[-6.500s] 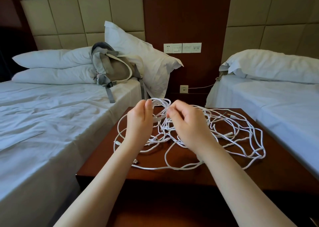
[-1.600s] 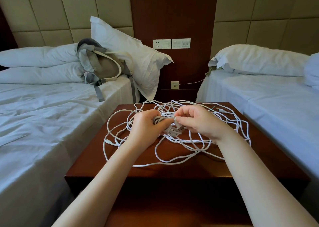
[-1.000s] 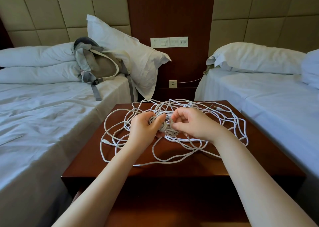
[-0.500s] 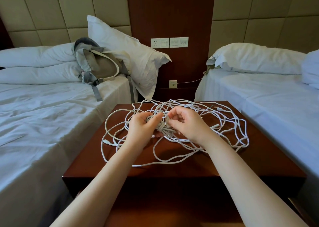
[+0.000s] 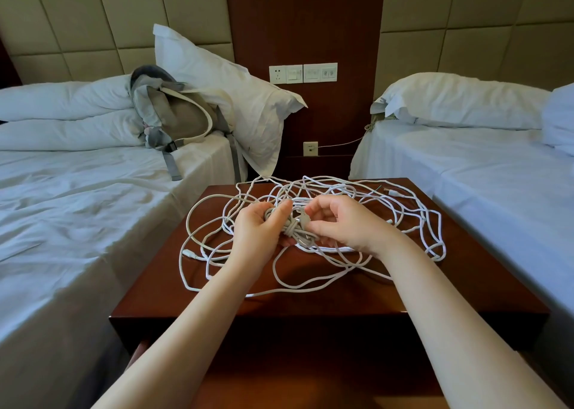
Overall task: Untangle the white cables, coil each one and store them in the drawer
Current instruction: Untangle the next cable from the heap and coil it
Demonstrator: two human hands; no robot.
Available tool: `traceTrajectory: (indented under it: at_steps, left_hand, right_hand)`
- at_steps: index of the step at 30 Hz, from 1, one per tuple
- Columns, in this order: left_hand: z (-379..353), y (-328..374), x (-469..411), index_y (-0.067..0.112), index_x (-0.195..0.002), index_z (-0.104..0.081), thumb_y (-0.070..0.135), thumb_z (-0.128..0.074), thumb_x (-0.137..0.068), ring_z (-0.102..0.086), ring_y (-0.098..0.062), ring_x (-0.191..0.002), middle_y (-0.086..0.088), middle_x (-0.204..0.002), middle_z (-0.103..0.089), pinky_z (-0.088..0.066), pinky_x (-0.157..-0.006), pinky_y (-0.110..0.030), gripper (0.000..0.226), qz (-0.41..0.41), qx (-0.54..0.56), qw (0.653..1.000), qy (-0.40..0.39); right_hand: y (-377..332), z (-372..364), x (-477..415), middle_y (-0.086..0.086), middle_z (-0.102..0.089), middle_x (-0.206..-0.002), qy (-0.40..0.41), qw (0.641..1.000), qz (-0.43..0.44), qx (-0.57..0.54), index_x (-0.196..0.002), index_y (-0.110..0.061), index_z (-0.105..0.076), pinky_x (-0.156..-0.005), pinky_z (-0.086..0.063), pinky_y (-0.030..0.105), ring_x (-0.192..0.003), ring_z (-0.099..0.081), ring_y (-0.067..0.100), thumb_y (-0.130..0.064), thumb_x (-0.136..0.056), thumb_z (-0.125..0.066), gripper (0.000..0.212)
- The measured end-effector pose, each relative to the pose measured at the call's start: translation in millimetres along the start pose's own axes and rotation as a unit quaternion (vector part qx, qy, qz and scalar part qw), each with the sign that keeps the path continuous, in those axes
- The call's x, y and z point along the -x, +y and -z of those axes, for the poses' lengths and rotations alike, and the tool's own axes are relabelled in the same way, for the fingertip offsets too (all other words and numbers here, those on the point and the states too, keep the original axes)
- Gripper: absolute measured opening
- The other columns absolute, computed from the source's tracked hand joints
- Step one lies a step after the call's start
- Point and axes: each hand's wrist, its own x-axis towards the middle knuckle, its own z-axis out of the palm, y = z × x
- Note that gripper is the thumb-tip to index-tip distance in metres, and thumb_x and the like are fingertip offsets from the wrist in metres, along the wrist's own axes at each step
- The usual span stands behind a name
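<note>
White cables [image 5: 326, 249] in one big loose mess on the brown surface [image 5: 450, 284], right in the middle of it. Spread wider from 9 o'clock to 3 o'clock than from 12 to 6, loops reaching close to the edges at 9 and 3. Not sorted out yet.

In the middle of the mess, a small bundle [image 5: 290, 228] of wound cable, held a little above the wood. Slanted, long way running from about 10 o'clock down to 4 o'clock.

Left hand [image 5: 257, 231] at 9 o'clock of the bundle, fingers [image 5: 284, 207] curled tight round it. Right hand [image 5: 351, 225] at 3 o'clock of it, fingers [image 5: 312, 206] bent, pinching a cable end [image 5: 303, 219] right at the bundle. Both arms coming in from 6 o'clock, over the front loops.

One plug [image 5: 392, 192] lying at about 1 o'clock of the mess. Another small plug [image 5: 189, 253] at 8 o'clock.

Loose loops crossing over and under each other all round the bundle. Hands in front of the middle of the mess, hiding part of it.

Around: a white bed [image 5: 77, 216] at 9 o'clock, a grey backpack [image 5: 180, 119] leaning on pillows [image 5: 223, 82] at 10 o'clock. A second white bed [image 5: 497, 175] at 3 o'clock. Wall sockets [image 5: 302, 73] at 12 o'clock, on a dark wood panel.
</note>
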Motion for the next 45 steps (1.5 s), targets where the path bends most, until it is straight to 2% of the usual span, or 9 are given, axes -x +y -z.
traceTrajectory:
  at_steps: [5,10,13,19,23,26,30,36,45]
  left_hand:
    - [1.1,3.2,-0.4,0.002,-0.072,-0.062,0.024,-0.059,-0.091,-0.064,-0.017,-0.053,-0.006,-0.056,-0.063,-0.055,-0.051,-0.027,0.03,0.003,0.012,1.0,0.01]
    - [4.7,6.6,0.5,-0.013,-0.079,-0.06,0.025,-0.059,-0.091,-0.063,-0.028,-0.057,-0.031,-0.069,-0.06,-0.055,-0.054,-0.032,0.039,-0.025,0.0,0.999,0.035]
    - [3.6,8.8,0.5,-0.005,-0.078,-0.063,0.027,-0.06,-0.091,-0.065,-0.044,-0.07,-0.029,-0.074,-0.064,-0.055,-0.069,-0.055,0.035,-0.016,0.01,0.999,0.028]
    - [2.1,12.3,1.9,0.002,-0.077,-0.065,0.03,-0.056,-0.092,-0.065,-0.022,-0.057,-0.003,-0.057,-0.065,-0.053,-0.062,-0.04,0.033,0.006,0.005,1.0,0.028]
    - [2.8,15.9,2.1,-0.008,-0.084,-0.063,0.031,-0.055,-0.093,-0.065,-0.026,-0.057,-0.019,-0.066,-0.066,-0.052,-0.056,-0.034,0.041,-0.006,-0.009,0.999,0.034]
    - [0.9,13.9,2.1,-0.008,-0.081,-0.061,0.032,-0.056,-0.092,-0.065,-0.042,-0.068,-0.033,-0.077,-0.062,-0.056,-0.064,-0.047,0.041,-0.019,-0.017,0.999,0.036]
    - [-1.0,12.5,2.9,-0.007,-0.072,-0.056,0.032,-0.057,-0.091,-0.062,-0.046,-0.066,-0.031,-0.069,-0.06,-0.051,-0.063,-0.06,0.044,-0.053,-0.05,0.996,0.055]
    - [-1.9,17.9,3.7,-0.011,-0.071,-0.053,0.029,-0.058,-0.091,-0.063,-0.034,-0.057,-0.027,-0.063,-0.058,-0.053,-0.056,-0.053,0.044,-0.082,-0.057,0.993,0.065]
    - [3.1,11.8,-1.1,-0.009,-0.063,-0.05,0.022,-0.058,-0.091,-0.042,-0.032,-0.05,-0.025,-0.056,-0.05,-0.037,-0.049,-0.033,0.043,-0.185,-0.14,0.966,0.112]
  right_hand:
    - [-0.6,-7.8,-1.1,-0.007,-0.058,-0.087,0.047,0.997,0.043,0.048,-0.094,-0.025,-0.054,-0.065,-0.053,0.024,-0.073,-0.06,0.009,-0.021,-0.094,-0.056,0.005]
    - [-1.3,-9.4,-0.6,0.005,-0.066,-0.093,-0.002,0.999,0.031,-0.011,-0.091,-0.038,-0.049,-0.083,-0.055,0.046,-0.09,-0.066,0.026,-0.028,-0.095,-0.053,0.012]
    - [-5.2,-6.6,1.9,0.014,-0.062,-0.09,-0.025,0.998,0.035,-0.04,-0.095,-0.03,-0.047,-0.073,-0.057,0.033,-0.082,-0.062,0.023,-0.021,-0.097,-0.05,0.009]
    - [-5.5,-7.7,1.9,-0.004,-0.05,-0.073,-0.004,0.997,0.069,-0.018,-0.097,-0.034,-0.046,-0.073,-0.051,0.031,-0.063,-0.057,0.011,-0.017,-0.097,-0.051,0.019]
    - [-8.0,-6.9,0.5,0.0,-0.052,-0.073,0.011,0.996,0.085,-0.026,-0.095,-0.032,-0.049,-0.08,-0.054,0.043,-0.067,-0.059,0.02,-0.012,-0.094,-0.055,0.021]
    - [-7.3,-2.4,1.0,0.001,-0.053,-0.073,0.011,0.995,0.089,-0.042,-0.094,-0.028,-0.05,-0.079,-0.053,0.055,-0.072,-0.057,0.028,-0.014,-0.09,-0.063,0.019]
    - [-1.8,-2.5,2.1,0.008,-0.052,-0.079,0.0,0.992,0.058,-0.116,-0.1,-0.024,-0.055,-0.08,-0.057,0.042,-0.075,-0.059,0.024,-0.006,-0.089,-0.063,0.022]
    - [-5.0,-4.3,4.2,0.007,-0.052,-0.071,0.001,0.976,0.044,-0.212,-0.09,-0.007,-0.053,-0.055,-0.043,0.022,-0.057,-0.049,0.011,-0.002,-0.089,-0.059,0.008]
    - [-8.9,-13.8,1.5,0.006,-0.052,-0.068,0.033,0.963,0.012,-0.269,-0.085,-0.011,-0.061,-0.046,-0.038,0.02,-0.049,-0.041,0.009,-0.026,-0.084,-0.062,0.016]
